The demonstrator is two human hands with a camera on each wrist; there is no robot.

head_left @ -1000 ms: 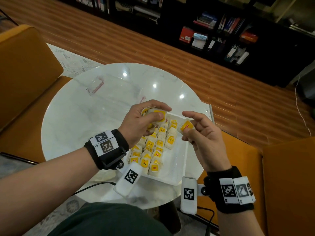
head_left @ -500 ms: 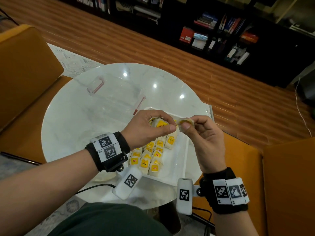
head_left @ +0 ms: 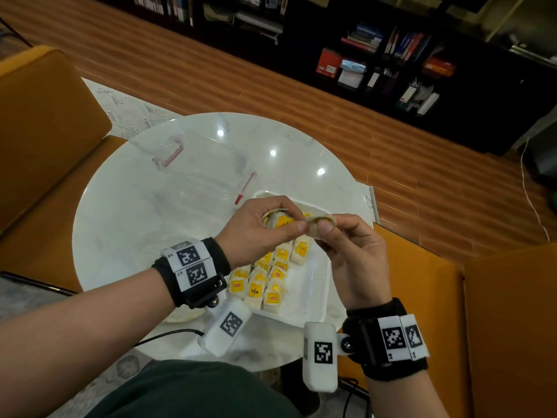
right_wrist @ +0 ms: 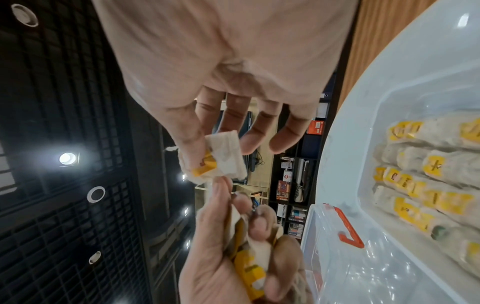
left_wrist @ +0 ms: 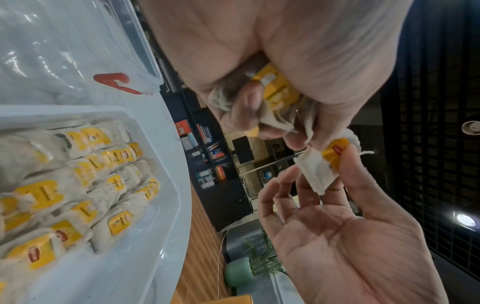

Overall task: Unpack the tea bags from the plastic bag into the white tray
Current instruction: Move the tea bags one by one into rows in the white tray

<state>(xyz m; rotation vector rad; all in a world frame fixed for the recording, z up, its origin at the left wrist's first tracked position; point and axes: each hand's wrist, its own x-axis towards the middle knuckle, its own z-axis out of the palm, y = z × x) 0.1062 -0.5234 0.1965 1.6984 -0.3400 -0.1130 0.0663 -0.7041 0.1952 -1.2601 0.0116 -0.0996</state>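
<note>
My left hand (head_left: 286, 226) grips a bunch of yellow-tagged tea bags (head_left: 281, 222) above the far end of the white tray (head_left: 313, 286). My right hand (head_left: 324, 229) pinches a single tea bag (head_left: 317, 222) between thumb and forefinger, right against the left thumb tip. The left wrist view shows that single tea bag (left_wrist: 318, 170) below the bunch (left_wrist: 279, 90). Several tea bags (head_left: 265, 282) lie in rows in the tray's left half. The clear plastic bag (head_left: 205, 167) with a red zip lies flat on the table behind the tray.
The tray and bag sit on a round white marble table (head_left: 126, 224). Orange chairs (head_left: 45, 122) flank it left and right. A black cable (head_left: 168, 334) runs under the near edge. Dark bookshelves (head_left: 391, 55) stand beyond a wooden floor.
My right hand has brought its tea bag leftwards until it meets the left thumb. The left hand has shifted slightly right with its bunch.
</note>
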